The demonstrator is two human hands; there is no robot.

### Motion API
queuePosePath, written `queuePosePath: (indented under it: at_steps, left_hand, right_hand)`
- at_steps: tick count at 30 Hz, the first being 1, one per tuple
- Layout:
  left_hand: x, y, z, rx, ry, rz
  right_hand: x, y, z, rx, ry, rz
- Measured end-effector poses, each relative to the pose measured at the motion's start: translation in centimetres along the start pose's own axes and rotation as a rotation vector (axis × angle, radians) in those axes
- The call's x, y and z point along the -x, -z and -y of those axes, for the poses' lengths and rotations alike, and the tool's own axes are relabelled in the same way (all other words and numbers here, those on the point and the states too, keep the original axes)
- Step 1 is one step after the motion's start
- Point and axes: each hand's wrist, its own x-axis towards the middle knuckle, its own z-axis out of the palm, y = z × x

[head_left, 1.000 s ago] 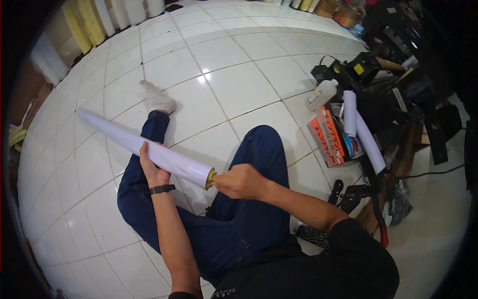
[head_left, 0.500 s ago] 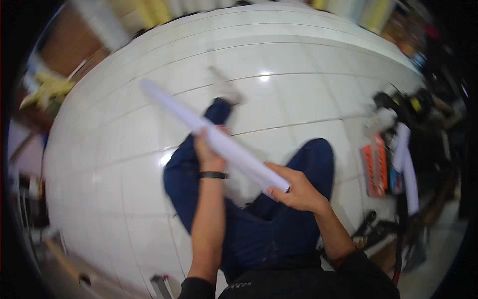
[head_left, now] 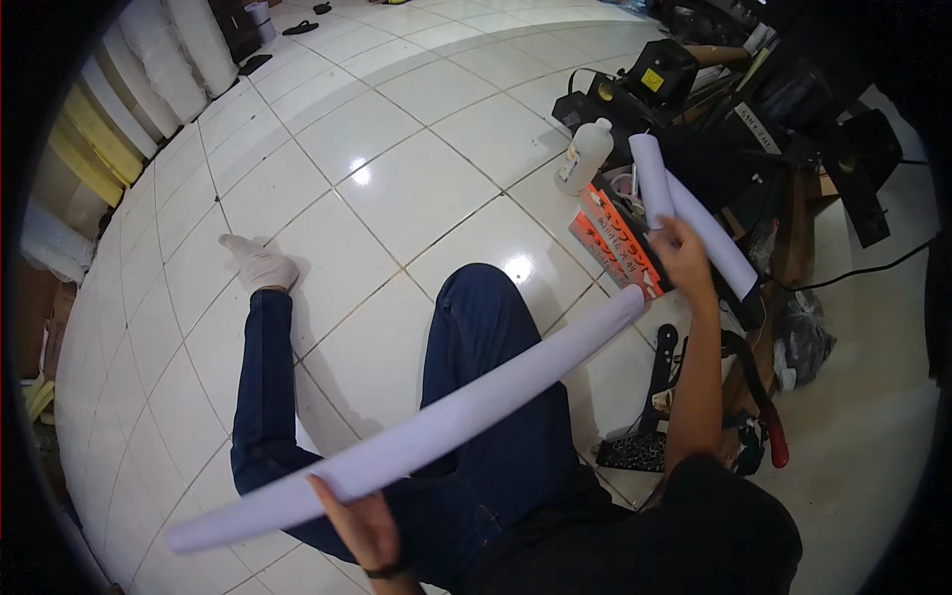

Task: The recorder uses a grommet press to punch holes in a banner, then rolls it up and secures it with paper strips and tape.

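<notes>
A long white paper roll (head_left: 426, 436) slants across my lap, from low on the left up to the right. Near its lower left part, my left hand (head_left: 362, 531) grips it from the near side, fingers partly hidden. My right hand (head_left: 684, 260) is off this roll, past its upper end. Its fingers are bent but apart, at the lower end of a shorter white roll (head_left: 650, 174); whether they touch it I cannot tell. Another white roll (head_left: 716, 238) lies beside that one. Just left of my right hand are orange-and-black boxes (head_left: 615, 243) with printing.
A translucent bottle (head_left: 585, 157) stands behind the boxes. Black equipment (head_left: 662, 74) fills the far right, with a cable (head_left: 853, 273). By my right forearm lie a black tool (head_left: 659, 377) and a red-ended handle (head_left: 776, 436). Wrapped rolls (head_left: 159, 64) line the far left on white tiles.
My right hand has let go of the long roll and moved right to the boxes and shorter rolls. The long roll has swung round, its right end now higher. My view has turned right.
</notes>
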Motion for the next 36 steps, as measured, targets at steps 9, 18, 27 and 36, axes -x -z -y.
queuePosePath:
  at_steps: [9, 18, 27, 36]
  left_hand:
    - [6.6, 2.5, 1.1, -0.033, 0.268, 0.149]
    - [3.6, -4.7, -1.1, -0.893, 0.053, 0.941]
    - [-1.9, -13.5, -1.8, -1.071, -0.584, 0.606]
    - [-4.9, -11.3, -2.1, -0.780, -0.259, 0.585]
  right_hand:
    - [-9.9, -0.8, -3.1, 0.422, -0.126, -0.219]
    - [6.8, -8.5, 13.2, -0.818, -0.129, 0.359]
    - [19.6, -16.6, 24.7, -1.532, -0.203, 1.086]
    - [19.5, -17.8, 24.6, -1.167, 0.049, 1.066]
